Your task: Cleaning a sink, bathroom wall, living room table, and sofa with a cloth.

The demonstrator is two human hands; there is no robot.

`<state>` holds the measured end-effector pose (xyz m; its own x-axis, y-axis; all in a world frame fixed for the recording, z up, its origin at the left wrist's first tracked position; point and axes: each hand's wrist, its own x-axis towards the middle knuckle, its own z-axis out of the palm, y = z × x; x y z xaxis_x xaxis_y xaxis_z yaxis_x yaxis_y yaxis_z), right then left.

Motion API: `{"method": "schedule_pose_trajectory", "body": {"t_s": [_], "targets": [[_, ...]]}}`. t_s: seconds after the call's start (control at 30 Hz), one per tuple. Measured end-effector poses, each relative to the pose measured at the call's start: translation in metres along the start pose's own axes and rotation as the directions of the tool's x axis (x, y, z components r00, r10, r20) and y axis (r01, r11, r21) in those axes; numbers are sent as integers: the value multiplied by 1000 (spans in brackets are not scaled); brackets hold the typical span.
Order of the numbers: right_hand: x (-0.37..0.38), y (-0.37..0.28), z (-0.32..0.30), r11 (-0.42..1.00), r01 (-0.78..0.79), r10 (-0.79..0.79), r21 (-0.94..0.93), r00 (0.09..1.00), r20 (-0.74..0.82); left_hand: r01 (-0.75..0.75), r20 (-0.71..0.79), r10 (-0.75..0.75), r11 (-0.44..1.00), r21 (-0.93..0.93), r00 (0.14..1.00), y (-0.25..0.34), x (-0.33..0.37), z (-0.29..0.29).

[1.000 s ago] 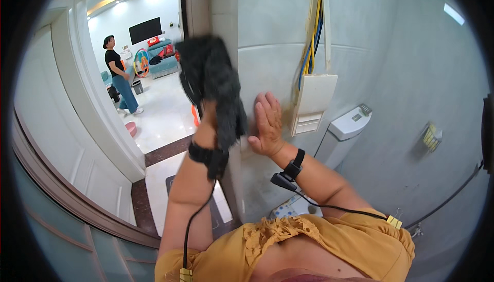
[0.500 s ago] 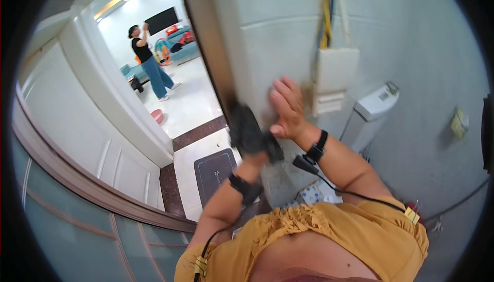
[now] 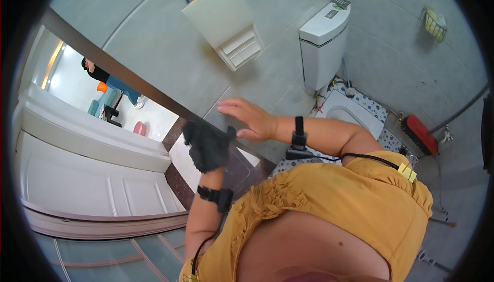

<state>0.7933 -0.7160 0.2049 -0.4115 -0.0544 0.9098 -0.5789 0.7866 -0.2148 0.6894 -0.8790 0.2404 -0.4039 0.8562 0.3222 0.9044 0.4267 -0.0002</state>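
Observation:
My left hand [image 3: 207,147] is covered by a dark grey, fuzzy mitt or cloth, with a thumb-like part sticking out toward the right. Its fingers are hidden inside, so their pose does not show. The covered hand is in front of the brown metal door frame [image 3: 128,80], above the doorway floor; contact with the frame cannot be made out. Just to its right, my right hand [image 3: 253,121] is bare and open, fingers stretched toward the left and thumb apart. It holds nothing and lies close to the thumb-like part of the mitt.
A white switch box [image 3: 226,25] with wires hangs on the tiled wall. A white toilet tank [image 3: 325,27], a squat pan [image 3: 352,108] and a red brush [image 3: 419,134] are at the right. Left are a white door [image 3: 87,179] and another person [image 3: 116,84] beyond the doorway.
The view has turned, bringing the toilet and squat pan further in. Both hands now appear further left in the picture. My right hand stays open, fingers now pointing more to the left.

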Motion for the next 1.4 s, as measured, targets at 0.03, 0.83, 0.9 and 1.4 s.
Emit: {"method": "schedule_pose_trajectory", "body": {"t_s": [0.03,0.83,0.9,1.4], "targets": [[-4,-15,2,952,-237,224,196,971,86,-193,-96,178,964,-183,979,-14,-18,22],[52,85,-162,888,-381,237,-259,860,-452,-265,-609,139,957,-121,781,20,34,11],[87,98,-167,790,-164,11,-590,967,-254,-226,-614,149,973,-50,775,17,38,21],[113,209,-207,575,-254,-164,-778,895,-414,-89,-673,292,944,319,679,-6,58,58]]}}
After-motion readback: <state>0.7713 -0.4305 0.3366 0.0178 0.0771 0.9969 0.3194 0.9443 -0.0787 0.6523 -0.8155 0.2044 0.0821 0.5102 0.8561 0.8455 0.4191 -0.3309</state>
